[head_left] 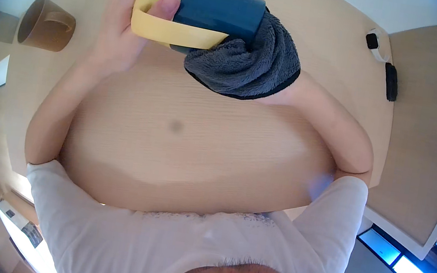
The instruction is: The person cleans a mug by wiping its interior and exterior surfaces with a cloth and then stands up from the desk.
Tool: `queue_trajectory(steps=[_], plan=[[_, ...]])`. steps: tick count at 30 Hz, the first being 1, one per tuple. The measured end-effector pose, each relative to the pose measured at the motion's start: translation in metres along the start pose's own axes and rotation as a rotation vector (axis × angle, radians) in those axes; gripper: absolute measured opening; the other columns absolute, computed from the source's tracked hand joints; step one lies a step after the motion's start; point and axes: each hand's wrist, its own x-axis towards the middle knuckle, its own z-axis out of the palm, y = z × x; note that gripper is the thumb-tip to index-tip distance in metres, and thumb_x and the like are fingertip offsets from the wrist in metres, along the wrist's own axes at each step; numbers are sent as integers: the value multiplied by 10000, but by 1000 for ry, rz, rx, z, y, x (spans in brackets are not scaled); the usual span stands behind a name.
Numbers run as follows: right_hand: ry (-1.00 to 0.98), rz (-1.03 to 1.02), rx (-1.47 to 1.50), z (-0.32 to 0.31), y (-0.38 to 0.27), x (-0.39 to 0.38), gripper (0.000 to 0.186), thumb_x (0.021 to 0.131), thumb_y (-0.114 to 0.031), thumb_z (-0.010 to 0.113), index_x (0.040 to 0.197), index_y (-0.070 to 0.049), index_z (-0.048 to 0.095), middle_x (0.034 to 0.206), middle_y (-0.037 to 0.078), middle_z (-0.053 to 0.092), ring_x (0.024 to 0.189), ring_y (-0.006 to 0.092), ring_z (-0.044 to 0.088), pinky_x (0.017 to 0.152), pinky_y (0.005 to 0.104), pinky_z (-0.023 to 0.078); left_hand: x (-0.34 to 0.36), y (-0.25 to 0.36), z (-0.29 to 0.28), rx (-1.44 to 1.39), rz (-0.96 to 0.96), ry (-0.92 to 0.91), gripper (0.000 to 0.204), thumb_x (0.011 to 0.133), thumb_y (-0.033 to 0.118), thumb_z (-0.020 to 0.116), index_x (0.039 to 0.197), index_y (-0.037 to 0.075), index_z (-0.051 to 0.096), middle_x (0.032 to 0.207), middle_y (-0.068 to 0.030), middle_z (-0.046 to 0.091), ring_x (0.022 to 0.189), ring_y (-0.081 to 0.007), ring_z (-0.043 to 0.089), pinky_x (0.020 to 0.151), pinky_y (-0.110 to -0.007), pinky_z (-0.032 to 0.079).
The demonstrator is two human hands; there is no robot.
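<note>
A dark blue and yellow cup (pixel 217 9) with a yellow handle is held up on its side above the table. My left hand (pixel 129 16) grips its yellow end, the thumb lying against the side. A grey fluffy cloth (pixel 240 69) with a black edge is bunched against the cup's right end. Behind that cloth is my right hand (pixel 278 96), its fingers covered; only the part near the wrist shows. Whether the cloth reaches inside the cup is hidden.
A brown mug (pixel 48 25) lies or leans at the far left of the wooden table (pixel 198 156). Toward the far right are a smartwatch (pixel 377 44) with a pale strap and a small black case (pixel 390 82). A wooden panel (pixel 429 128) stands along the right side.
</note>
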Motion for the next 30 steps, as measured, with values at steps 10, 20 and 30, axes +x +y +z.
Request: queue_trajectory(steps=[10, 20, 30], plan=[[14, -33, -130, -20, -4, 0, 309, 776, -144, 696, 1058, -49, 611, 1019, 76, 651, 921, 198, 609, 811, 328, 489, 7, -10, 3, -190, -71, 64, 418, 985, 424, 419, 1177, 58, 485, 1073, -59, 568, 1004, -129, 536, 883, -262, 422], [169, 141, -6, -44, -9, 12, 241, 783, -175, 696, 972, -30, 655, 903, 106, 667, 764, 209, 624, 722, 312, 506, 16, -31, -23, -187, -99, 107, 309, 989, 293, 440, 1117, 28, 534, 1020, -43, 586, 975, -114, 537, 870, -245, 417], [-17, 267, 458, -44, -26, 5, 268, 746, -145, 739, 980, -42, 660, 895, 88, 668, 771, 165, 626, 721, 285, 517, 1, -27, 7, -626, -631, 328, 459, 944, 393, 498, 1211, 20, 510, 1109, -73, 561, 1081, -159, 526, 961, -311, 391]])
